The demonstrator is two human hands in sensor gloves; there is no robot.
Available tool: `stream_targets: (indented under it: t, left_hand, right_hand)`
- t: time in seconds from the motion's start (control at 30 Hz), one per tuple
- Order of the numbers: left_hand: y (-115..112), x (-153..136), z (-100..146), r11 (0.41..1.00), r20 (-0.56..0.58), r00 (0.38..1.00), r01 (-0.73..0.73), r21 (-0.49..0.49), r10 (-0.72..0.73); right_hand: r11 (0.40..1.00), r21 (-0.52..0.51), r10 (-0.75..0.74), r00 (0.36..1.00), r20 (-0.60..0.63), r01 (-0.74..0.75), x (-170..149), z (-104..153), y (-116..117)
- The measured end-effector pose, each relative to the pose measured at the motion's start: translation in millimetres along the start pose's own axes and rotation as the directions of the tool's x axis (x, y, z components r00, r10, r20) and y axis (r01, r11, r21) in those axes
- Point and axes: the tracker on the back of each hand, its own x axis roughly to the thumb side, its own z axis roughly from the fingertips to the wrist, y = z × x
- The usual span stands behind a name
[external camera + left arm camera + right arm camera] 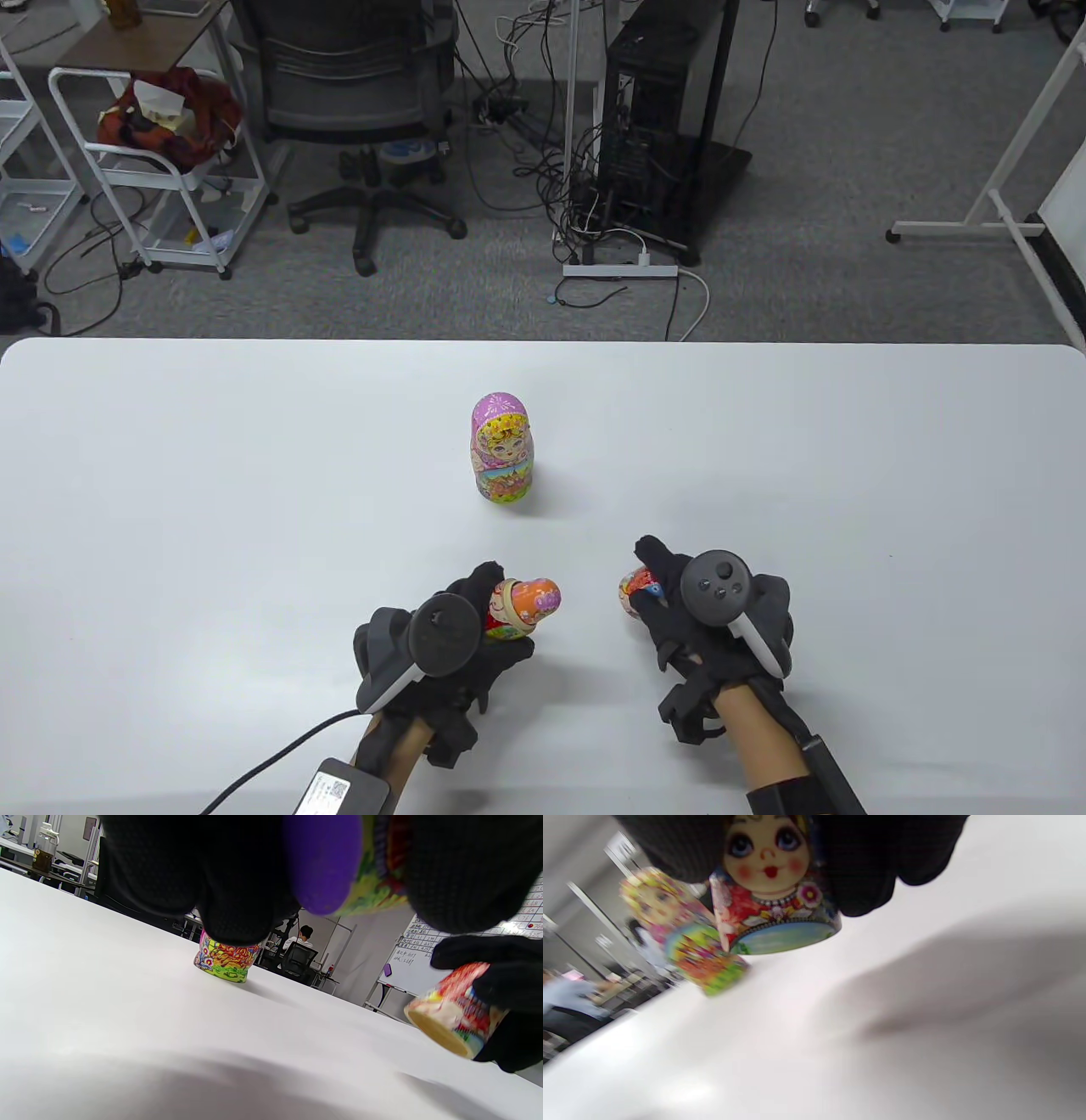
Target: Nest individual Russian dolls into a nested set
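Now, left hand (441, 649): gripping orange doll (528, 604), tilted.
Right hand (713, 611): gripping red doll half (638, 590).
Pink doll (502, 448): upright on table (212, 475).

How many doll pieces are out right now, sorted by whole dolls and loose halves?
Whole closed dolls: 1, the pink-headed doll standing on the table.
Inner doll in a bottom half: 1, the orange-headed doll in the left hand.
Loose top halves: 1, the red top half in the right hand.
Total: 3.
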Motion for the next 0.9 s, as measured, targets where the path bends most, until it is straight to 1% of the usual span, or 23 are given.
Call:
stream_targets:
  t: [0.07,0.13,0.23,0.33,0.4,0.5,0.57,0.73,0.83,0.9]
  left_hand:
    - [0.1,-0.6,-0.5,1.0,-0.004,1.0,0.003,-0.001,-0.003]
    - [0.1,-1.1,-0.1,1.0,-0.006,1.0,0.004,0.002,-0.004]
    - [-0.5,-1.1,-0.3,1.0,-0.006,1.0,0.009,-0.004,-0.009]
    - [-1.8,0.1,-0.1,1.0,0.002,1.0,0.011,-0.011,-0.011]
    - [-2.5,1.5,-0.4,1.0,0.012,1.0,0.022,-0.019,-0.021]
    - [-3.2,4.2,0.0,0.999,0.03,0.999,0.022,-0.026,-0.021]
    - [-3.3,6.8,0.3,0.999,0.042,0.999,0.029,-0.029,-0.027]
    - [-3.3,12.0,1.3,0.999,0.065,0.998,0.027,-0.035,-0.025]
    - [-2.7,13.9,2.2,0.999,0.067,0.998,0.016,-0.034,-0.014]
    - [-2.8,13.8,1.7,0.999,0.071,0.997,0.014,-0.039,-0.011]
  right_hand:
    - [0.997,-0.012,-0.074,0.996,0.05,0.074,5.8,2.1,-2.6]
    - [0.984,-0.033,-0.172,0.976,0.135,0.178,15.6,7.0,-5.9]
    - [0.966,-0.016,-0.25,0.942,0.223,0.26,26.9,12.3,-7.0]
    - [0.951,0.016,-0.298,0.905,0.304,0.308,38.4,18.0,-4.9]
    - [0.954,0.039,-0.295,0.899,0.324,0.299,43.8,20.1,-1.9]
    - [0.966,0.023,-0.25,0.91,0.331,0.257,48.0,22.3,2.8]
    - [0.969,0.045,-0.244,0.912,0.33,0.243,49.0,22.2,5.7]
    - [0.968,0.071,-0.25,0.91,0.33,0.24,50.8,22.6,12.1]
    - [0.965,0.065,-0.262,0.906,0.334,0.255,51.6,23.4,13.2]
    - [0.962,0.086,-0.273,0.903,0.332,0.259,51.1,22.9,13.6]
